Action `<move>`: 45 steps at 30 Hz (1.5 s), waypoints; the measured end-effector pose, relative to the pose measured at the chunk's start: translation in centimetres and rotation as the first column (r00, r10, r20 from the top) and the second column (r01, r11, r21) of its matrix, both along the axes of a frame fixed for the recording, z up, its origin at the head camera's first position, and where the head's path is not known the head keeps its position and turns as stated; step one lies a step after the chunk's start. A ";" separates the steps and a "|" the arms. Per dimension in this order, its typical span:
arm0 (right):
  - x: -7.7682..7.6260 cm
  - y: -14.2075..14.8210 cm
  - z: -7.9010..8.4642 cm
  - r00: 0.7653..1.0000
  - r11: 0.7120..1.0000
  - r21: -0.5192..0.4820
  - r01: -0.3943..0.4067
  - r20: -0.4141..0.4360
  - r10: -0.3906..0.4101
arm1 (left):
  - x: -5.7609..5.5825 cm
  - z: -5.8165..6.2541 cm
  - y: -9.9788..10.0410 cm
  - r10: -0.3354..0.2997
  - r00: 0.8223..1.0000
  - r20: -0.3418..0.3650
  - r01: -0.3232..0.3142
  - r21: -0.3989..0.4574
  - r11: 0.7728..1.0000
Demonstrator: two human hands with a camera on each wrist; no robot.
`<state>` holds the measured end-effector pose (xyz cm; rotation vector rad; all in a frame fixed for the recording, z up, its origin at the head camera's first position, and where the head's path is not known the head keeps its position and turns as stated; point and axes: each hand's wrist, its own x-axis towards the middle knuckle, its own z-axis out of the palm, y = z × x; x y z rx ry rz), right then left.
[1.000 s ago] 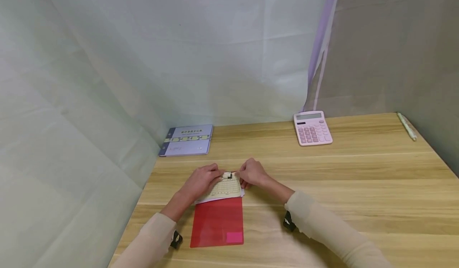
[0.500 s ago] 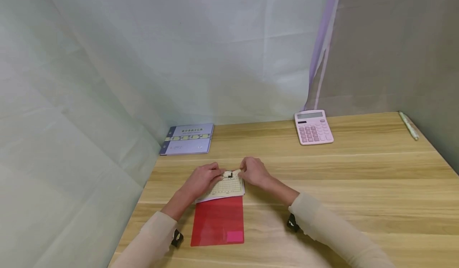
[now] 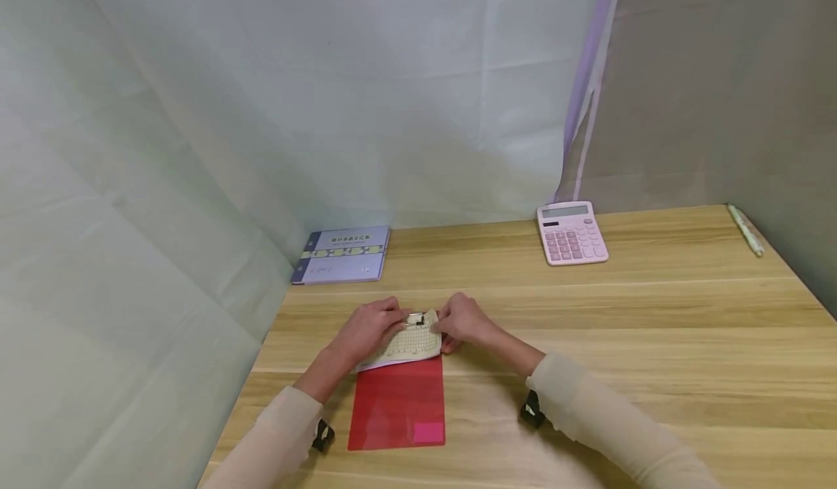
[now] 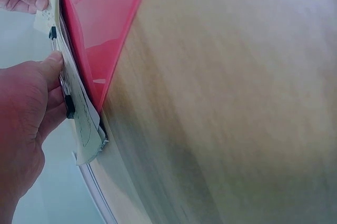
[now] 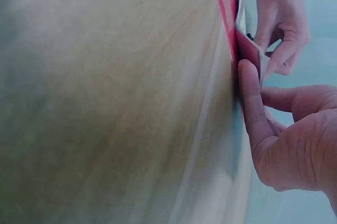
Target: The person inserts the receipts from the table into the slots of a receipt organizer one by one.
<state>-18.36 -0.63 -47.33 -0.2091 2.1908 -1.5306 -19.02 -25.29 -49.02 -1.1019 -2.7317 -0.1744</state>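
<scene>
A red clip folder (image 3: 395, 402) lies on the table, with a pink label near its lower right corner. Pale yellow printed forms (image 3: 412, 344) cover its upper part over white sheets. My left hand (image 3: 369, 329) pinches the metal wire clip (image 4: 69, 106) with black ends, at the top of the folder; its thumb lies along the wire in the left wrist view. At the upper right corner of the forms, my right hand (image 3: 463, 318) pinches the bent-up paper edge between thumb and fingers. The right wrist view shows that hand (image 5: 292, 145) side-on, partly hiding the sheets.
A blue-grey account book (image 3: 343, 255) lies at the back left against the curtain (image 3: 431, 111). At the back stands a pink calculator (image 3: 572, 233), lying flat. A white pen (image 3: 745, 230) rests near the table's right edge. Wood-grain table (image 3: 621, 344) extends to the right.
My right hand has dipped slightly, and the forms' right corner beside it now curls up more. The left hand stays at the clip.
</scene>
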 end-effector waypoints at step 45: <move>0.5 -0.4 -0.9 0.988 0.990 -0.084 0.116 0.108 -0.107 | 0.0 -0.1 0.0 -0.013 1.000 -0.019 0.013 -0.006 1.000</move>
